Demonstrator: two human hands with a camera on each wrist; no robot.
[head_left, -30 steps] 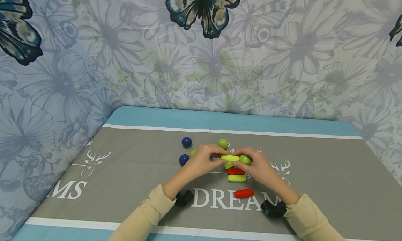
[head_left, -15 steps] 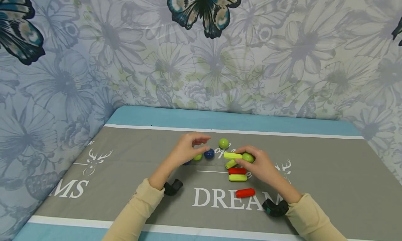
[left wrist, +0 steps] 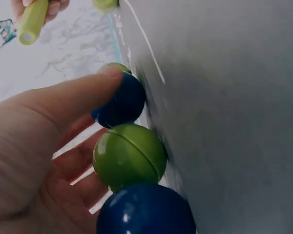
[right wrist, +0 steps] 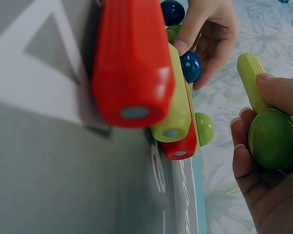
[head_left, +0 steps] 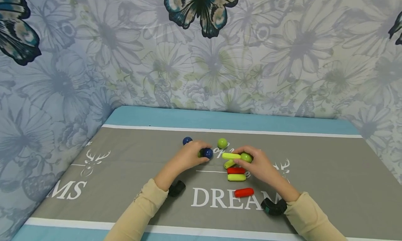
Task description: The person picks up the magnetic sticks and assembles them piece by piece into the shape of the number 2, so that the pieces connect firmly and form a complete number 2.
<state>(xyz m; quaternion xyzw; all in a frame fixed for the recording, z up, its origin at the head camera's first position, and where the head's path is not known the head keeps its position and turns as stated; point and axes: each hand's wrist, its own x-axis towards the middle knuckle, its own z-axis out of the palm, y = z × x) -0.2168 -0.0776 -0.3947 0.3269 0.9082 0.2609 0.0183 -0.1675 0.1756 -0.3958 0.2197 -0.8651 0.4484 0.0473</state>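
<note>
In the head view the left hand (head_left: pixel 189 155) curls round a blue ball (head_left: pixel 207 153), thumb and fingers on either side. A green ball (left wrist: pixel 129 156) lies beside that blue ball in the left wrist view, with another blue ball (left wrist: pixel 146 212) nearer the camera. The right hand (head_left: pixel 258 164) pinches a yellow-green stick (head_left: pixel 231 156) joined to or touching a green ball (head_left: pixel 246 157), held above the mat. Below it lie a tilted yellow-green stick (head_left: pixel 229 163), a red stick (head_left: pixel 236 170) and a yellow-green stick (head_left: pixel 237 177).
A separate red stick (head_left: pixel 244 192) lies on the grey mat (head_left: pixel 125 199) nearer the person. Behind the hands are a green ball (head_left: pixel 222 143) and a blue ball (head_left: pixel 187 140). A patterned fabric backdrop (head_left: pixel 125 59) stands beyond the blue table edge (head_left: pixel 172 113).
The left hand has left the yellow-green stick, moved left with fingers spread, then come down round the blue ball. The right hand has kept the stick and green ball nearly in place.
</note>
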